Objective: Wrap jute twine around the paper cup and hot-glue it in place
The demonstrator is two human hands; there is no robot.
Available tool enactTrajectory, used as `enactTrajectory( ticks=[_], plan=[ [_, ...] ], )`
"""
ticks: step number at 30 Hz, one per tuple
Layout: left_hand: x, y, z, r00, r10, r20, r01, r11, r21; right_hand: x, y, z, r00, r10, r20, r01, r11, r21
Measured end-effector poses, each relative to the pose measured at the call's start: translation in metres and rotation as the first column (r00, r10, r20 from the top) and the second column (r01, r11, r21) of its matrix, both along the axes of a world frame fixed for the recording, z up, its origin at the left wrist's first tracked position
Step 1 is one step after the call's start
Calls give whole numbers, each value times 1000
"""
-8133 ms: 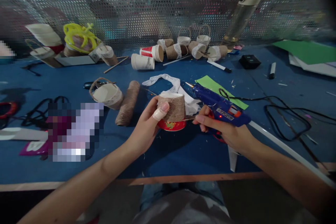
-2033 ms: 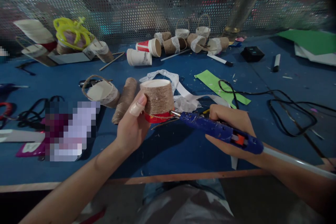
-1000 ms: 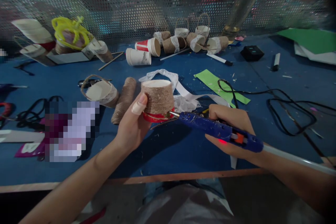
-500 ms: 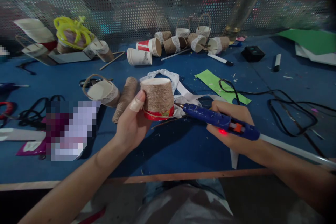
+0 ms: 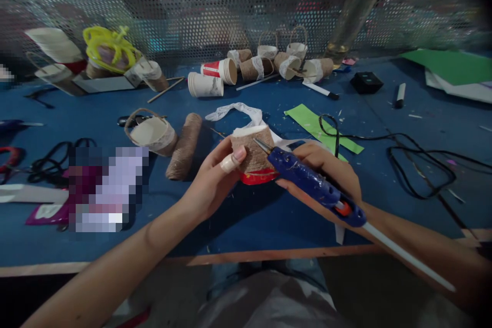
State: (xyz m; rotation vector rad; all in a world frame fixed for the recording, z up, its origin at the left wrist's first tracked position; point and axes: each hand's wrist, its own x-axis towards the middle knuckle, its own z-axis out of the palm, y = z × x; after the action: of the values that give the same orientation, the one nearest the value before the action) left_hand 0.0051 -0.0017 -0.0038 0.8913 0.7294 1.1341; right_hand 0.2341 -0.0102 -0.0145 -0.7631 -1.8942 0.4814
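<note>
My left hand (image 5: 217, 177) is closed around a paper cup (image 5: 251, 151) wrapped in brown twine, its thumb on the near side. A red printed band shows below the twine at the cup's lower end. In my right hand (image 5: 326, 171) lies a blue hot glue gun (image 5: 307, 177), with a white glue stick (image 5: 409, 256) poking out of its back. The gun's metal tip is in front of the twine; whether it touches I cannot tell. White lace ribbon (image 5: 240, 108) lies behind the cup. A roll of twine (image 5: 185, 148) rests left of it.
A small twine basket (image 5: 151, 133) stands left of the roll. Several finished baskets (image 5: 255, 66) and stacked paper cups (image 5: 205, 84) sit along the back by the perforated metal screen (image 5: 215, 5). Green paper (image 5: 313, 125) and a black cable (image 5: 415, 192) lie to the right.
My left hand has carried the cup to the right and tilted it. The glue gun's tip has moved up from beside the cup's lower edge to in front of the twine.
</note>
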Motion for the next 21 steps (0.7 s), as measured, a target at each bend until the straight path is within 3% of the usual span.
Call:
enactTrajectory(
  ticks=[7,13,21],
  plan=[
    [0,1,-4,1000,-20,-1,20,999,27,2,3,1,997,62,-43,-62,998,0],
    [-3,1,-2,995,41,-87,-42,999,-12,2,1,4,990,99,-105,-94,994,53],
    [-3,1,0,992,48,-114,-52,998,-32,-2,-8,7,995,-74,-67,72,997,-36]
  ],
)
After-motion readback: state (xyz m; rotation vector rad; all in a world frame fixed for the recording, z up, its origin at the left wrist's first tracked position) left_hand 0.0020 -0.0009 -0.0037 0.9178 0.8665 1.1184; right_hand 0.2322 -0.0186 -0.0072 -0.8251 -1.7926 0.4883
